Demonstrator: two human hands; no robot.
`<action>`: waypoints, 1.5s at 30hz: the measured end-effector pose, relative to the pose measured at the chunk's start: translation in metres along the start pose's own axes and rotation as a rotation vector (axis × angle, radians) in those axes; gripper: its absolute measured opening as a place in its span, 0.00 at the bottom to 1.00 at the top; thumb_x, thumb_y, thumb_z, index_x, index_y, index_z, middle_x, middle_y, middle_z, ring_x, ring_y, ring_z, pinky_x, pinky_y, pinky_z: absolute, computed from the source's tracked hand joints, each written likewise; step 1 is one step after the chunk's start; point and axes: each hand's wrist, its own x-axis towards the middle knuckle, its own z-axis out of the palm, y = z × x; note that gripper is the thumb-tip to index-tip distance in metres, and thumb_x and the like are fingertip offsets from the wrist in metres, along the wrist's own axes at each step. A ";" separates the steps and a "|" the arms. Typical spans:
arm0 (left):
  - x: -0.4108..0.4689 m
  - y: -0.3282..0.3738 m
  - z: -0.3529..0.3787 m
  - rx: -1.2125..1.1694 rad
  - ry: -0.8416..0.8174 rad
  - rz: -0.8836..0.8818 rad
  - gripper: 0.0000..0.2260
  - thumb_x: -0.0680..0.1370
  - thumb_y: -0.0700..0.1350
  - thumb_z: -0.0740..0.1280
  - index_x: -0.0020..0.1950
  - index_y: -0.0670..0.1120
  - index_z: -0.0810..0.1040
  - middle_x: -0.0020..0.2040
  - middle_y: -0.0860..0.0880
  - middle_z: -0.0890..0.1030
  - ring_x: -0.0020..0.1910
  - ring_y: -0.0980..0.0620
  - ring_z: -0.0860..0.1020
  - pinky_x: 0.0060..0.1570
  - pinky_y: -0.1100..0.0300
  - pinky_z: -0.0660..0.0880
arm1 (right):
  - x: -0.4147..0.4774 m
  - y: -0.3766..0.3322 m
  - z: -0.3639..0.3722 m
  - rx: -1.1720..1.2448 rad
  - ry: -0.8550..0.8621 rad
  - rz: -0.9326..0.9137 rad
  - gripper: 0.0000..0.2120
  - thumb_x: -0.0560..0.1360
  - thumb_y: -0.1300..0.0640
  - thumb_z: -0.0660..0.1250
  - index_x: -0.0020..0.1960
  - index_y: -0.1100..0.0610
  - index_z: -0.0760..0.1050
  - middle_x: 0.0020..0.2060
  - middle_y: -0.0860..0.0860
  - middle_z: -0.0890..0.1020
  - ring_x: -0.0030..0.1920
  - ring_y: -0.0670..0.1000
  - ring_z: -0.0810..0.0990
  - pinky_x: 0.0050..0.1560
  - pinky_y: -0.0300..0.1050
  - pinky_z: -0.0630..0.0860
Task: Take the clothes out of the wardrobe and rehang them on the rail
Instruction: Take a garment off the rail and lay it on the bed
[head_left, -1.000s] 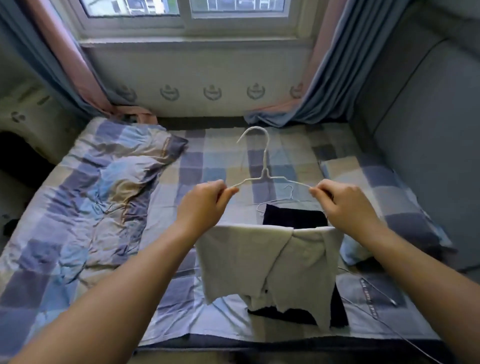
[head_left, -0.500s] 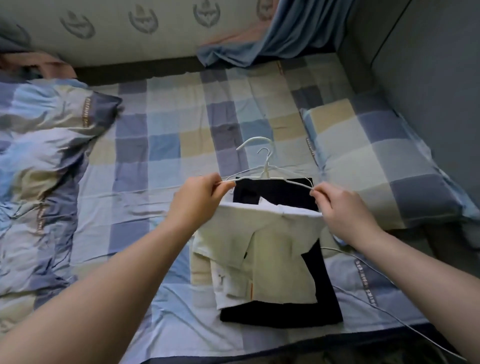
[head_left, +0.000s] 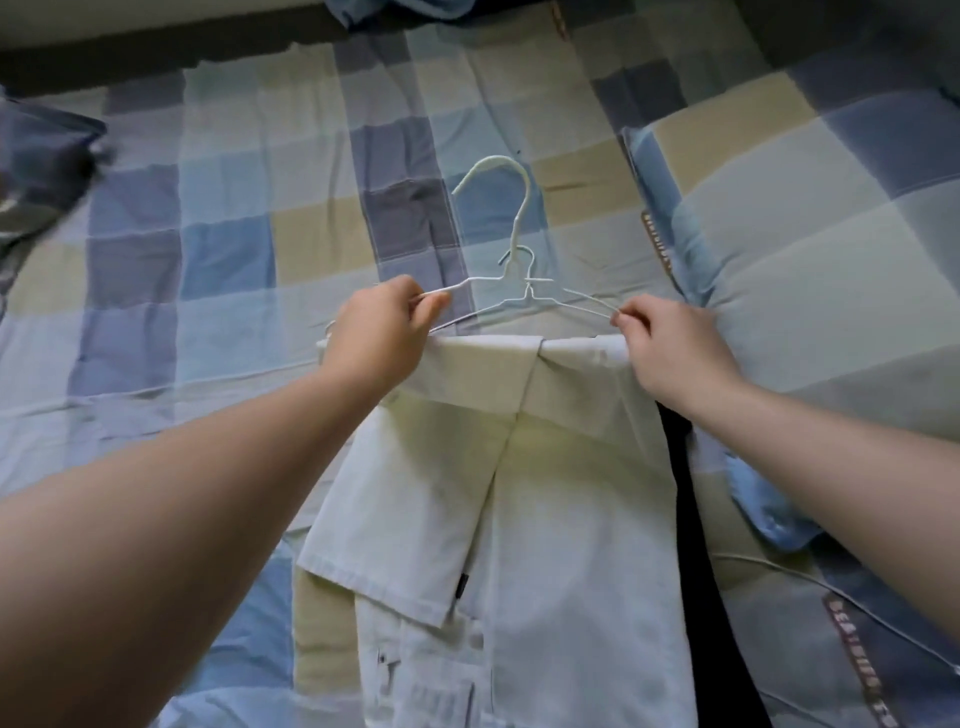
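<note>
white trousers over wire hanger, centre frame, lowered from mid-air onto bed | left hand grips hanger's left shoulder, right hand pinches right end | likely staged, not yet on rail | black garment mostly covered; second hanger partly hidden; trousers cut off at bottom

hanger: thin white-coated wire, smooth | trousers: matt white cloth | bedsheet: checked cloth
</note>
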 end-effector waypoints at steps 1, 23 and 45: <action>0.011 -0.003 0.011 0.016 0.007 0.006 0.18 0.82 0.57 0.62 0.50 0.43 0.79 0.47 0.42 0.82 0.49 0.39 0.77 0.49 0.48 0.74 | 0.011 0.006 0.012 -0.002 0.017 0.009 0.09 0.80 0.54 0.61 0.50 0.54 0.79 0.46 0.56 0.83 0.50 0.61 0.78 0.49 0.53 0.76; -0.041 0.025 0.020 0.300 -0.228 0.067 0.31 0.81 0.65 0.49 0.82 0.56 0.48 0.82 0.49 0.42 0.80 0.44 0.40 0.77 0.41 0.39 | -0.025 -0.009 0.002 -0.313 -0.132 0.079 0.28 0.81 0.40 0.50 0.79 0.44 0.47 0.79 0.46 0.48 0.78 0.54 0.47 0.75 0.59 0.45; -0.352 0.033 -0.305 0.189 -0.372 0.490 0.32 0.79 0.68 0.45 0.81 0.60 0.45 0.82 0.51 0.40 0.80 0.47 0.37 0.76 0.41 0.37 | -0.482 -0.239 -0.134 -0.208 -0.012 0.462 0.29 0.81 0.39 0.46 0.79 0.45 0.44 0.79 0.46 0.46 0.79 0.53 0.43 0.74 0.62 0.45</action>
